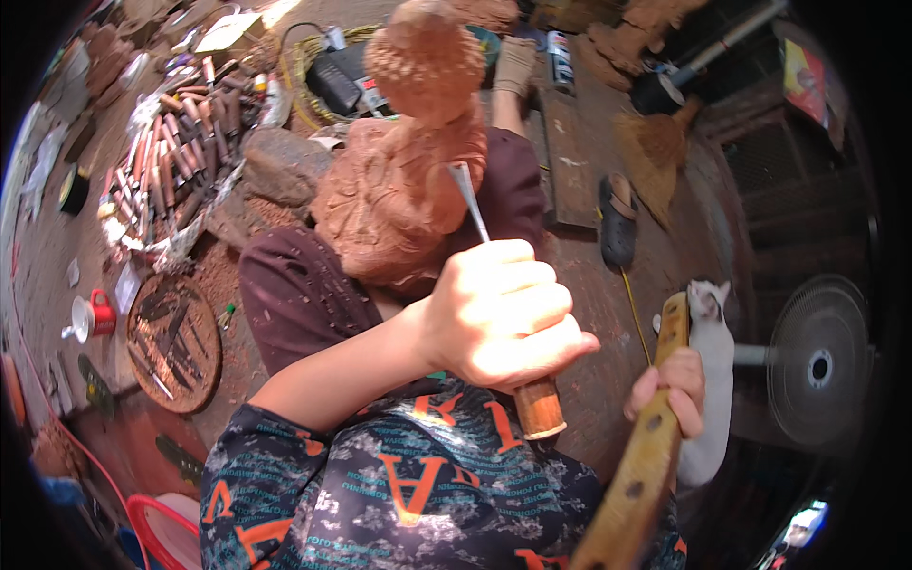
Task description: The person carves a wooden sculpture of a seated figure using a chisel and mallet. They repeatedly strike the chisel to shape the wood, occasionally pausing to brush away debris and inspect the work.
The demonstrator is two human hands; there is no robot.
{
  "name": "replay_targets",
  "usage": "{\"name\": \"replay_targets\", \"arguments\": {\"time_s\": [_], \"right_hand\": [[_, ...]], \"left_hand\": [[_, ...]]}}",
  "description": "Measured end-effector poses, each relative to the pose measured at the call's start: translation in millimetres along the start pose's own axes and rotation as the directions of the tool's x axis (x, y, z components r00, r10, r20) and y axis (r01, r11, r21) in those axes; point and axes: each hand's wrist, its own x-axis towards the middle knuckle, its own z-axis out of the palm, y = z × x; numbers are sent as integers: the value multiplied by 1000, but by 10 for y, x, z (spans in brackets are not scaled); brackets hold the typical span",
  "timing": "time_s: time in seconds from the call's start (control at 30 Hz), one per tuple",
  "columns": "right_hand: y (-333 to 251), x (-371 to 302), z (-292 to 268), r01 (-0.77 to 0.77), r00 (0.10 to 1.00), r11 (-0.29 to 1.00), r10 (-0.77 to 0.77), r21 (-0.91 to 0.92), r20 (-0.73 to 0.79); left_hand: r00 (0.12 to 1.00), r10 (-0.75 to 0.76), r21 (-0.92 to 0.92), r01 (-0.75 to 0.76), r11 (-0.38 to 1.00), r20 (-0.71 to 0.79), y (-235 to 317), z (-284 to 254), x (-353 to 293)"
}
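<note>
My left hand (508,313) is wrapped round the wooden handle of a chisel (540,410). The chisel's steel blade points up and away, and its tip meets the side of a reddish-brown wood carving (389,199). That carving, a figure with a bumpy round head, stands between my bent legs. Lower right, my right hand (676,389) grips a long yellowish wooden bar (638,465) with dark round marks along it. The bar is tilted and apart from the chisel; its near end runs out of view at the lower edge.
Many wooden-handled tools (176,157) fill a white sack at left. Below it, a round board (195,342) holds blades beside a red mug (95,316). A white cat (708,380) lies right of my right hand, near a fan (819,366). A dark clog (618,223) lies farther off.
</note>
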Motion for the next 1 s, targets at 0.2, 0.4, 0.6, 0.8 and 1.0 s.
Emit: {"name": "replay_targets", "arguments": {"time_s": [0.2, 0.4, 0.6, 0.8, 1.0], "right_hand": [[-121, 70, -17, -87, 994, 995, 91, -54, 64], [-156, 6, -6, -75, 992, 982, 91, -172, 86], [-206, -46, 84, -146, 980, 980, 162, -135, 114], [-233, -79, 135, -173, 972, 982, 182, -70, 148], [-243, -102, 132, -133, 981, 986, 145, -97, 128]], "left_hand": [[997, -20, -96, 26, 995, 68, -30, -53, 51], [997, -39, -58, 43, 997, 68, 0, -26, 73], [996, -48, -13, 49, 999, 69, 34, -125, 44], [991, -117, 94, 111, 989, 61, 255, -223, -70], [992, -2, -27, 5, 1000, 123, 208, -131, -183]]}}
